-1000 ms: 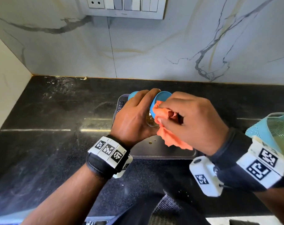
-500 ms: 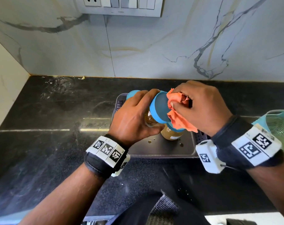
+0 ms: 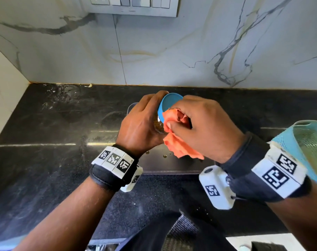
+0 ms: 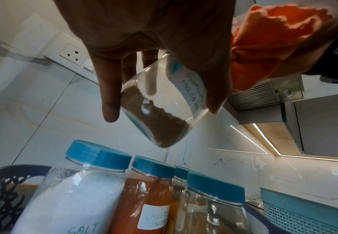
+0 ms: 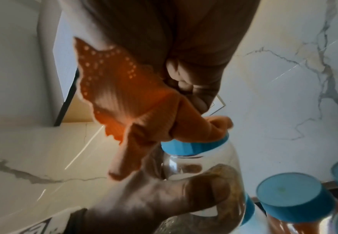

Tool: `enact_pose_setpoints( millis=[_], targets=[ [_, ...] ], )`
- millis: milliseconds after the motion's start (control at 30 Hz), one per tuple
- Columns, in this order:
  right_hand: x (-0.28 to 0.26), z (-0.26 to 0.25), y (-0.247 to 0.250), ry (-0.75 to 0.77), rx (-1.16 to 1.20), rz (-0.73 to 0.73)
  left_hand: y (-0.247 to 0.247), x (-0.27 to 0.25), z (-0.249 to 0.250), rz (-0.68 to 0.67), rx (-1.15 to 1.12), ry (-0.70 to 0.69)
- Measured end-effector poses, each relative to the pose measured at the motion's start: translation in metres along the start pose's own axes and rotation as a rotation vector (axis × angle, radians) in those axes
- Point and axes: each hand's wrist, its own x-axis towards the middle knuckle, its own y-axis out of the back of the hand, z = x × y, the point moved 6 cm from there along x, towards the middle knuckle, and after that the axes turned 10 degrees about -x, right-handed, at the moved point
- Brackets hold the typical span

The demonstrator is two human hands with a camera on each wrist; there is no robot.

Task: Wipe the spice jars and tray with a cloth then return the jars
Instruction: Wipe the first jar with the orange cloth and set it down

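Note:
My left hand (image 3: 142, 125) grips a clear spice jar (image 4: 160, 110) with a blue lid (image 3: 169, 104) and brown powder, labelled garam masala, tilted above the grey tray (image 3: 172, 165). My right hand (image 3: 199, 127) bunches an orange cloth (image 3: 179, 142) and presses it on the jar's lid and neck. In the right wrist view the cloth (image 5: 136, 107) lies over the blue lid (image 5: 194, 145). Several other blue-lidded jars, among them salt (image 4: 72, 197) and chilli powder (image 4: 150, 197), stand below the lifted jar.
The tray sits on a black stone counter (image 3: 54, 142) against a marble wall with a switch panel (image 3: 132, 6). A teal mesh basket (image 3: 306, 147) stands at the right, a dark perforated basket (image 4: 1, 197) at the left of the jars.
My right hand with the cloth swung up to the lid's face, then came back down over the lid's edge and the neck. The left hand kept hold of the tilted jar.

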Motion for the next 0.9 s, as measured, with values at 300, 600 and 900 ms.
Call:
enact_pose_setpoints(
  millis=[300,600,900],
  targets=[
    [-0.006,0.050,0.013,-0.073,-0.082,0.025,0.014,0.001,-0.026,0.058,-0.458,0.247],
    [0.000,0.029,0.024,0.064,0.131,0.220,-0.006,-0.001,-0.022,0.007,-1.110,0.515],
    [-0.002,0.036,0.020,0.002,0.178,0.256,-0.013,-0.008,-0.015,-0.181,-1.237,0.542]
  ],
)
